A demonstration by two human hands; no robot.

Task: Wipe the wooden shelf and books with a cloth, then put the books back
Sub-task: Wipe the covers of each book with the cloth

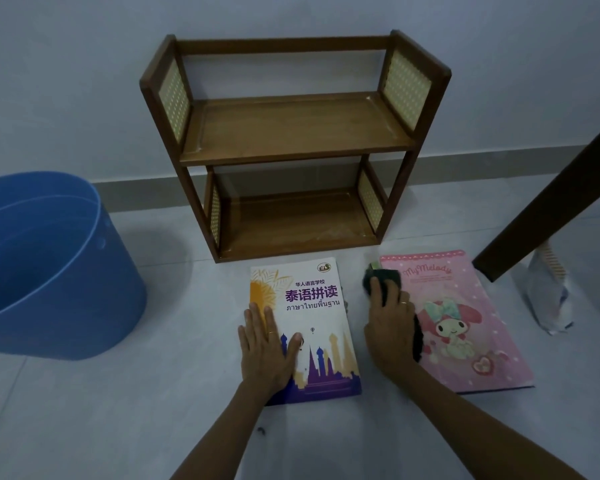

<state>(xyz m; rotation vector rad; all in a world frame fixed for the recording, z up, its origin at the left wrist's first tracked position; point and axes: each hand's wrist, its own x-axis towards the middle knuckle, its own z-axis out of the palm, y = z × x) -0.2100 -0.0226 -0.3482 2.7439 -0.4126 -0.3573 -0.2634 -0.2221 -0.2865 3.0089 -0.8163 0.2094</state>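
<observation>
Left hand (265,351) flat, fingers straight, pinning the white book (309,327) to the floor, likely to steady it; right hand (390,327) presses a dark cloth (383,280) at the pink book's (465,323) left edge; empty shelf (284,133) stands beyond; blue bucket (49,265) left.

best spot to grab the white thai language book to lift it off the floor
Take the white Thai language book by its right long edge, which is free, coming from the gap beside the pink My Melody book. It lies flat on the floor, so slide fingers under. The left hand presses its lower-left corner.
</observation>
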